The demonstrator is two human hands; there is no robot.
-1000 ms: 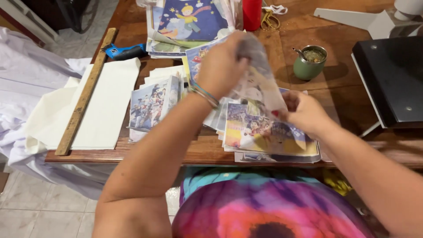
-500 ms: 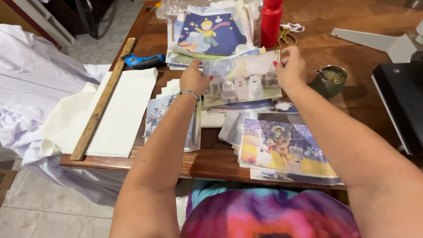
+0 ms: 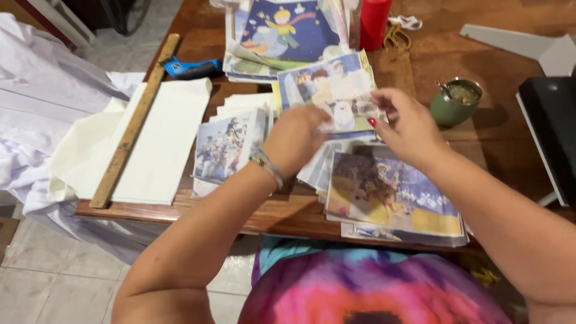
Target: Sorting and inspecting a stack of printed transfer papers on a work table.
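Both hands meet over the middle of a brown wooden table (image 3: 510, 129). My left hand (image 3: 294, 141) and my right hand (image 3: 405, 126) hold a thin clear film sheet (image 3: 354, 117) between their fingertips, just above a printed cartoon picture (image 3: 327, 87) lying flat. Under my right wrist lies a stack of colourful prints (image 3: 390, 192). Another pile of prints (image 3: 225, 147) sits left of my left hand. A large blue print (image 3: 288, 27) tops a pile at the far edge.
A wooden ruler (image 3: 135, 123) lies across cream fabric (image 3: 159, 141) at the left. A blue cutter (image 3: 192, 68), a red cylinder (image 3: 375, 23), scissors (image 3: 396, 37), a green metal cup (image 3: 455, 102) and a black device (image 3: 549, 132) surround the prints. White cloth (image 3: 42, 114) hangs off the left edge.
The cartoon picture held up between both hands half a second ago now lies flat on the table. My hands have come closer together, pinching a clear film.
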